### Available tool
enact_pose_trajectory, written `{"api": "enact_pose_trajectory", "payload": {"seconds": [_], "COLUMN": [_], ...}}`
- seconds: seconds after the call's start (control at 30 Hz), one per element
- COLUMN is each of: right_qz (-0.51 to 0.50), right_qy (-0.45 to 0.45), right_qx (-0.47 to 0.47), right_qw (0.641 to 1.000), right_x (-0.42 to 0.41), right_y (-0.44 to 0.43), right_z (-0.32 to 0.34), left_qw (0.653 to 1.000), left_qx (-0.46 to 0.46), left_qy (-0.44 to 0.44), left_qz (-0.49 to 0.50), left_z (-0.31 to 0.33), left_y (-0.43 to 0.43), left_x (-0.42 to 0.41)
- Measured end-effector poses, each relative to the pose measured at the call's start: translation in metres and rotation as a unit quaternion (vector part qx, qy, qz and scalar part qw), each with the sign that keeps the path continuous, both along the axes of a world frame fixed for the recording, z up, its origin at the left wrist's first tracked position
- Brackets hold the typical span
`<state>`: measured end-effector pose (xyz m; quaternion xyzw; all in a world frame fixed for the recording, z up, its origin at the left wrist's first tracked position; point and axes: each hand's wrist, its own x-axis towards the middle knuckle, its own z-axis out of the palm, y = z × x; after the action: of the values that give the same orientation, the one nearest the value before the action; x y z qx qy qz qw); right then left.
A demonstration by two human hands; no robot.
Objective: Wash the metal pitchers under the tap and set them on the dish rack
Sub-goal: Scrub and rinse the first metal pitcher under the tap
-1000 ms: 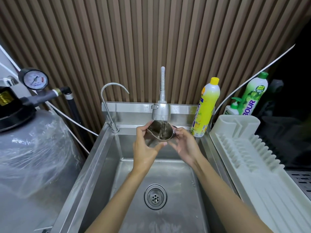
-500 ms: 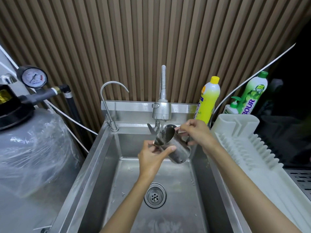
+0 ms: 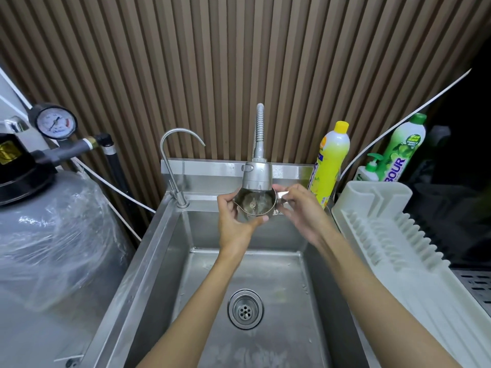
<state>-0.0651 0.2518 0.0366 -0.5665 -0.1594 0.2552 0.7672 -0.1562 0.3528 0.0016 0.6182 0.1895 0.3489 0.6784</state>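
From the head view, the metal pitcher (image 3: 253, 207) was held directly beneath the pull-down tap's spray head (image 3: 257, 177), above the back edge of the steel sink (image 3: 159, 248), with its open mouth facing up. The left hand (image 3: 233, 227) curled round its body, thumb on the near side. The right hand (image 3: 303, 213) pinched the handle. The white dish rack (image 3: 385, 235) stood beside the sink's right edge.

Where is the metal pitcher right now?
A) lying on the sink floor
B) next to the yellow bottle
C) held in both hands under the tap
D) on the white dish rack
C: the left hand and right hand hold the pitcher just beneath the tap head, above the sink.
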Motion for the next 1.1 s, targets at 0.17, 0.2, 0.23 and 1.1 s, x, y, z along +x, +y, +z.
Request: {"api": "enact_pose_trajectory", "payload": {"seconds": [0.17,0.2,0.23,1.1], "right_qz": [0.026,0.025,0.027,-0.067], "right_qy": [0.177,0.192,0.196,-0.122], "right_qx": [0.116,0.118,0.111,-0.083], "right_qw": [0.977,0.974,0.974,0.987], "right_x": [-0.016,-0.02,-0.023,-0.003], "right_y": [0.005,0.006,0.007,-0.003], "right_z": [-0.029,-0.033,-0.036,0.014], "left_qw": [0.993,0.991,0.987,0.998], "left_qx": [0.115,0.129,0.15,0.039], "left_qy": [0.026,0.037,0.051,0.043], "left_qz": [-0.021,-0.019,-0.009,0.04], "left_z": [0.005,0.005,0.004,-0.001], "left_y": [0.006,0.008,0.009,-0.015], "left_x": [-0.02,-0.023,-0.026,0.0]}}
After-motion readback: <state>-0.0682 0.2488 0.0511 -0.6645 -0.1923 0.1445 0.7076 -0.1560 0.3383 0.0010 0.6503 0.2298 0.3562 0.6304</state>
